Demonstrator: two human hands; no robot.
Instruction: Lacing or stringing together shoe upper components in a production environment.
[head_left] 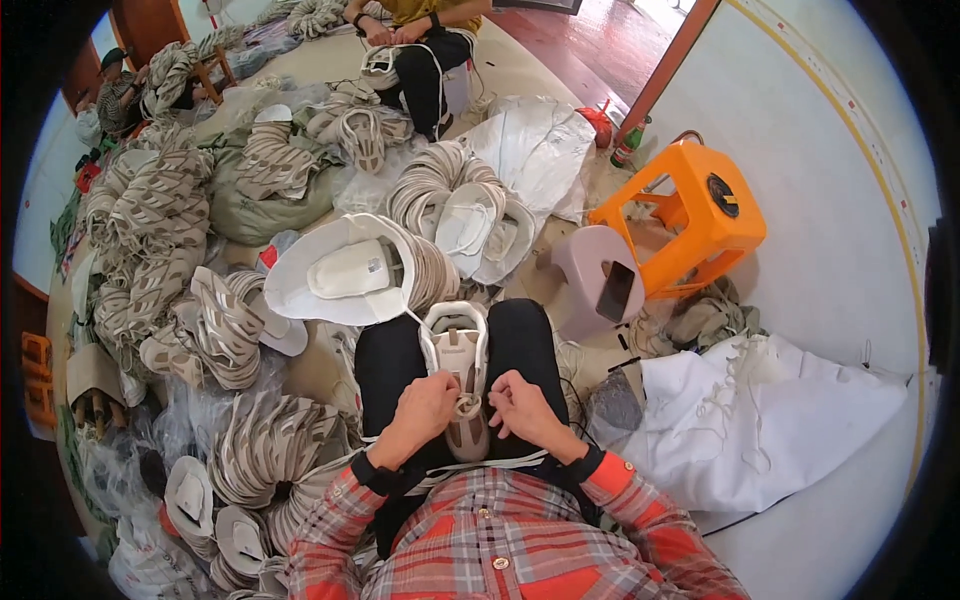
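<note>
Shoe upper (455, 362) on the lap, 2 hands at its lace

Beige and white, it lies between the 2 thighs, toe toward the person, padded opening facing away. The left hand (425, 410) touches its left side, beside the looped lace (467, 404); the fingers are curled, thumb near forefinger, though whether they pinch the lace I cannot tell. The right hand (525, 408) is just right of the lace, fingers bent and drawn together; any grip there is too small to make out.

Beyond the left knee lies 1 nested stack of uppers (425, 275). A green sack (270, 212) bears another stack (275, 160); its contents are hidden. At the right a white sack (770, 420) lies slumped, contents hidden too. Near the doorway, 1 red bag (598, 127) sits beside 1 green bottle (627, 148).
</note>
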